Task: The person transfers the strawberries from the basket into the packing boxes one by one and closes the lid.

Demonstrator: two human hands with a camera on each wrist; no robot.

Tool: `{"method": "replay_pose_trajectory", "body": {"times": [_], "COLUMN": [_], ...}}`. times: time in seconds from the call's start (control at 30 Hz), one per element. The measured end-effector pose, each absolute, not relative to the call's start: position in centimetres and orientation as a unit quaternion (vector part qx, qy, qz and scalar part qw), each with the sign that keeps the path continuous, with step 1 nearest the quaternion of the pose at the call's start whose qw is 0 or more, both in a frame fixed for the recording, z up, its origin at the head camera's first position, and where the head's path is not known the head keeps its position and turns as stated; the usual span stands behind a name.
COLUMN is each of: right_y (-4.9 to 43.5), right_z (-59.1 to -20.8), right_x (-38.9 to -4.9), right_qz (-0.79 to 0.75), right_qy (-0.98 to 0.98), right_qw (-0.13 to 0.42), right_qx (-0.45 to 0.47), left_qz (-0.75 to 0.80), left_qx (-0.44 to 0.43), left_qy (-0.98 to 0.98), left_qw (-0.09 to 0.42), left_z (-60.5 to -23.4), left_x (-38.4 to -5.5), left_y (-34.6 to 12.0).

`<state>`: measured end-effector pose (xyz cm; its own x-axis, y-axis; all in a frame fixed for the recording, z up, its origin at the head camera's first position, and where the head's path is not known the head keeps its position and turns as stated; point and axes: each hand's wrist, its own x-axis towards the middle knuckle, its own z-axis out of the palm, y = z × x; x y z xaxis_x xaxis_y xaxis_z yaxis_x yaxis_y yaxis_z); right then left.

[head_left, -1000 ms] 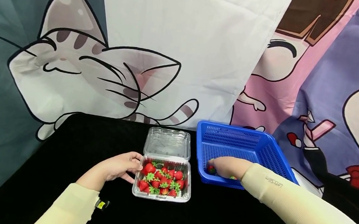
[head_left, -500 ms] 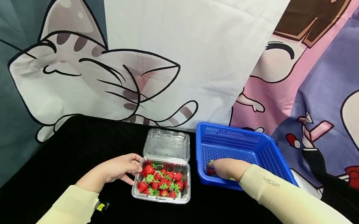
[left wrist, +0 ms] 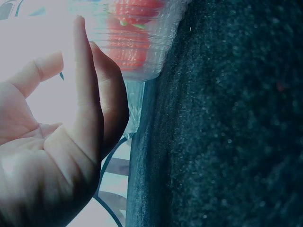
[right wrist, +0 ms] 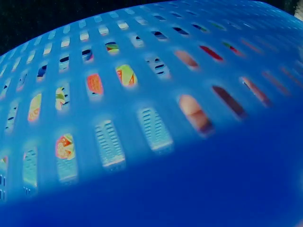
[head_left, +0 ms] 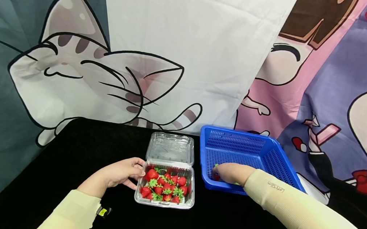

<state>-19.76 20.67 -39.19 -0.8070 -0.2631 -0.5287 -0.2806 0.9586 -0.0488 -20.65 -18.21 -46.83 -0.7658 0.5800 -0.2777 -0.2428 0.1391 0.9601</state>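
My left hand (head_left: 121, 172) holds the left rim of a clear plastic clamshell box (head_left: 164, 203), its thumb and fingertips at the edge. Red strawberries (head_left: 158, 189) with green leaves fill much of the box, whose lid (head_left: 171, 149) stands open at the back. In the left wrist view, the fingers (left wrist: 85, 90) reach up against the box's side. My right hand (head_left: 231, 172) is down inside a blue basket (head_left: 207, 156), near its front left corner, with a strawberry (head_left: 216, 176) at its fingertips. The hand hides most of that strawberry. Through the basket's slots, the right wrist view shows more strawberries (right wrist: 94, 83).
Box and basket stand side by side on a black cloth-covered table (head_left: 119, 138). A curtain with cartoon figures (head_left: 165, 25) hangs right behind them. Slotted walls (head_left: 280, 166) rise around my right hand.
The strawberry at my right fingertips has shifted slightly, and a bit of green now shows above the fingers. My left hand and the box have stayed in place.
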Motion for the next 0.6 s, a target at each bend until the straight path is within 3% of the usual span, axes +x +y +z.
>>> {"method": "replay_pose_trajectory", "body": {"times": [0.6], "right_y": [21.3], "right_z": [-35.8], "right_x": [-20.4], "right_qz": [0.011], "right_qy": [0.942], "right_qw": [0.265], "right_qx": [-0.207], "left_qz": [0.644], "left_qx": [0.125], "left_qy": [0.684], "left_qw": [0.319], "left_z": [-46.7], "left_x": [-20.7], "left_y": [-18.3]}}
